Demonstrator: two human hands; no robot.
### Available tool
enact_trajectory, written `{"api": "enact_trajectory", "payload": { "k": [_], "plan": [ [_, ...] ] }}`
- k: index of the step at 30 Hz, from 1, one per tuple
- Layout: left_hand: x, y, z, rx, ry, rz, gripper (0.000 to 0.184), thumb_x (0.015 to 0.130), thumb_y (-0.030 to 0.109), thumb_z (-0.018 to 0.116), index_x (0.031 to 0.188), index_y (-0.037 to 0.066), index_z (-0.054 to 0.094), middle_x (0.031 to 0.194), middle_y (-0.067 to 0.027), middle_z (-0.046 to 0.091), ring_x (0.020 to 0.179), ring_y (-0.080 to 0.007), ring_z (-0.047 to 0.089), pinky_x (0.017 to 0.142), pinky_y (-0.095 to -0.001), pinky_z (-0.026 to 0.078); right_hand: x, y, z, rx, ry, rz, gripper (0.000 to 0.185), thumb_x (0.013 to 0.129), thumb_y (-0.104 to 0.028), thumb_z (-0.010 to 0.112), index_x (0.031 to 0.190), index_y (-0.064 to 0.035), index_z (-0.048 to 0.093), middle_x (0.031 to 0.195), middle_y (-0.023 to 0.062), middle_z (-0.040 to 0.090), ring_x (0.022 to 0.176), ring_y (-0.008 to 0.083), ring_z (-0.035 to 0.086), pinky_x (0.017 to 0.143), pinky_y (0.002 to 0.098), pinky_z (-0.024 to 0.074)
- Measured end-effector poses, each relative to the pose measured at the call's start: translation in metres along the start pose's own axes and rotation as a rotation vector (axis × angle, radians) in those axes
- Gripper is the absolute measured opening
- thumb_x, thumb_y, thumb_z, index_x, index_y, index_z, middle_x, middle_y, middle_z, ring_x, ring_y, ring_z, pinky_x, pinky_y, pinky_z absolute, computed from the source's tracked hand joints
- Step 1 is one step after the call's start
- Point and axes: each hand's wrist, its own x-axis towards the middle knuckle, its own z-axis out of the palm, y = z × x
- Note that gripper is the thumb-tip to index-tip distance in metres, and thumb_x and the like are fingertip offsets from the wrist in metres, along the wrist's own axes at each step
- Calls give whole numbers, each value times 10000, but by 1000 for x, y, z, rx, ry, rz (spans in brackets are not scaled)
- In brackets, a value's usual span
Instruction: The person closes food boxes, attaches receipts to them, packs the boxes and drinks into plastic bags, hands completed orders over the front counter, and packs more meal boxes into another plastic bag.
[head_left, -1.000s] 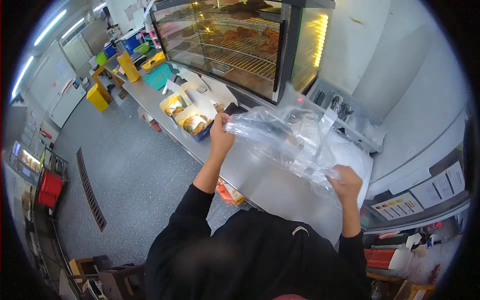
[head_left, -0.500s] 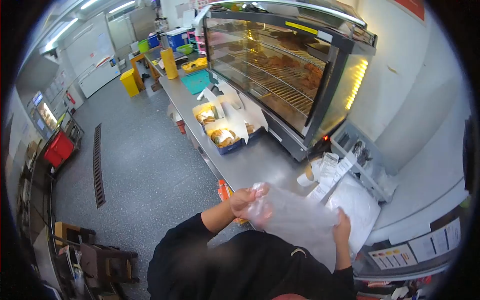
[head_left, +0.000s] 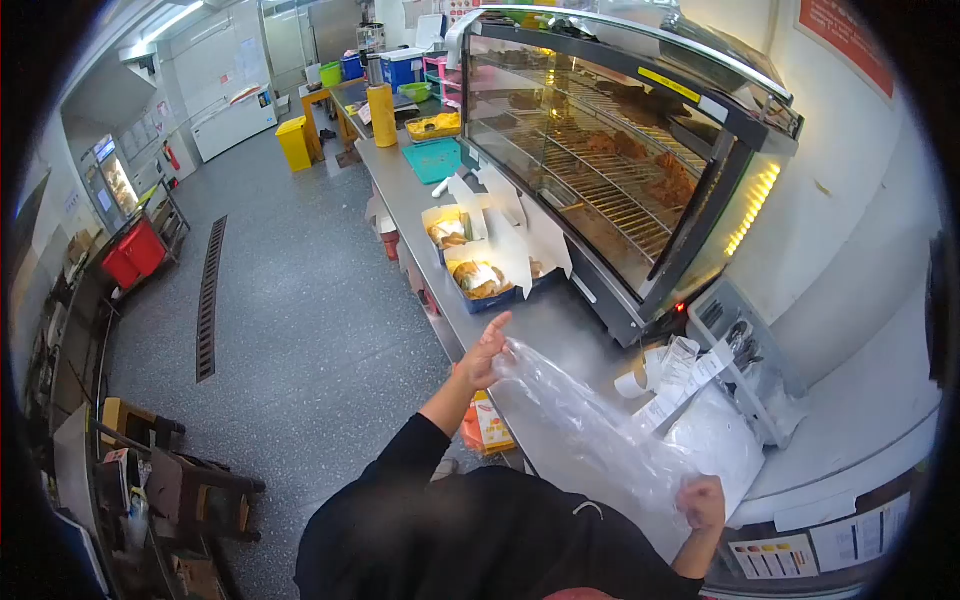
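A clear plastic bag (head_left: 600, 410) is stretched between my hands above the steel counter. My left hand (head_left: 484, 357) grips one end of it, with a finger pointing up and away. Lower on the right, my right hand (head_left: 704, 502) is closed in a fist around the bag's other end. Beyond my left hand, open takeaway boxes (head_left: 481, 283) with white paper flaps hold browned food with a white topping. A stack of white plastic bags (head_left: 715, 440) lies beside the right end of the stretched bag.
A lit glass warming cabinet (head_left: 600, 150) with wire racks of food stands behind the boxes. Receipts (head_left: 690, 385) and a grey cutlery bin (head_left: 740, 340) are at the right. Farther back are a teal cutting board (head_left: 433, 160) and a yellow cylinder (head_left: 382, 115).
My hands have moved apart, pulling the bag into a long stretched strip. My left hand has moved up the counter and my right hand lower. The camera view has turned left.
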Motion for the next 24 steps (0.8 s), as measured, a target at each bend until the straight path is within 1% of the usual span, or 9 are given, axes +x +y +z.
{"api": "enact_trajectory", "payload": {
  "k": [2, 5, 6, 8, 11, 13, 16, 21, 24],
  "plan": [
    [19, -6, -19, -52, 86, -87, 345, 753, 188, 617, 1073, 129, 502, 569, 39, 473, 535, -73, 487, 481, -208, 408, 34, 16, -14, -705, 355, 218, 645, 616, -250, 687, 1163, 13, 470, 1125, 253, 440, 828, 366, 545, 715, 378, 459],
    [39, -3, -3, 906, -336, -454, 298, 686, 229, 643, 951, 104, 588, 589, -11, 505, 589, -100, 530, 493, -243, 427, 77, 64, -18, -1448, 991, -32, 677, 570, -346, 738, 1128, -32, 519, 1015, 276, 460, 877, 341, 546, 706, 376, 475],
    [40, 5, 35, 1365, -377, -507, 308, 657, 240, 660, 921, 90, 606, 613, -45, 531, 608, -119, 553, 506, -272, 449, 84, 46, 9, -1372, 1057, 189, 757, 506, -356, 762, 1127, -18, 492, 1118, 283, 385, 909, 361, 529, 776, 366, 461],
    [62, -27, -1, 2056, -468, -45, 387, 665, 185, 627, 1032, 79, 566, 894, -169, 570, 710, -230, 595, 603, -325, 488, 98, 23, 54, -1399, 965, 290, 780, 520, -316, 747, 1160, 6, 437, 1155, 271, 373, 978, 392, 482, 801, 395, 450],
    [73, -38, 0, 2148, -163, -230, 452, 660, 123, 596, 1105, 94, 521, 1188, -281, 388, 846, -370, 561, 735, -413, 475, 126, 34, 69, -1363, 922, 490, 799, 522, -284, 741, 1197, -40, 391, 1254, 263, 266, 1078, 409, 408, 826, 416, 438],
    [100, -64, -43, 2106, -256, -203, 451, 696, 93, 547, 1143, 126, 489, 1286, -319, 218, 1032, -458, 436, 853, -454, 410, 145, 57, 55, -1364, 939, 609, 800, 515, -284, 748, 1210, -107, 392, 1316, 252, 171, 1132, 404, 359, 841, 428, 429],
    [93, -29, -60, 1916, -721, 232, 369, 698, 131, 599, 1064, 137, 556, 1287, -308, 227, 1182, -444, 276, 940, -468, 319, 157, 87, 32, -1435, 980, 713, 786, 501, -317, 757, 1205, -226, 420, 1369, 213, 89, 1190, 398, 287, 897, 475, 369],
    [98, 147, -41, 1232, -838, 263, 232, 727, 185, 641, 950, 128, 615, 1237, -252, 344, 1166, -375, 336, 957, -421, 291, 167, 42, 103, -1433, 1018, 830, 563, 568, -324, 689, 1112, -305, 543, 1402, 146, 110, 1284, 366, 76, 995, 579, 79],
    [96, 305, 21, 916, -714, 318, 144, 769, 126, 610, 900, 68, 617, 1169, -187, 439, 1108, -297, 410, 953, -378, 299, 191, 25, 139, -1405, 1277, 813, 375, 633, -268, 633, 1006, -305, 617, 1399, 131, 151, 1292, 338, 71, 998, 573, 68]
  ]
}}
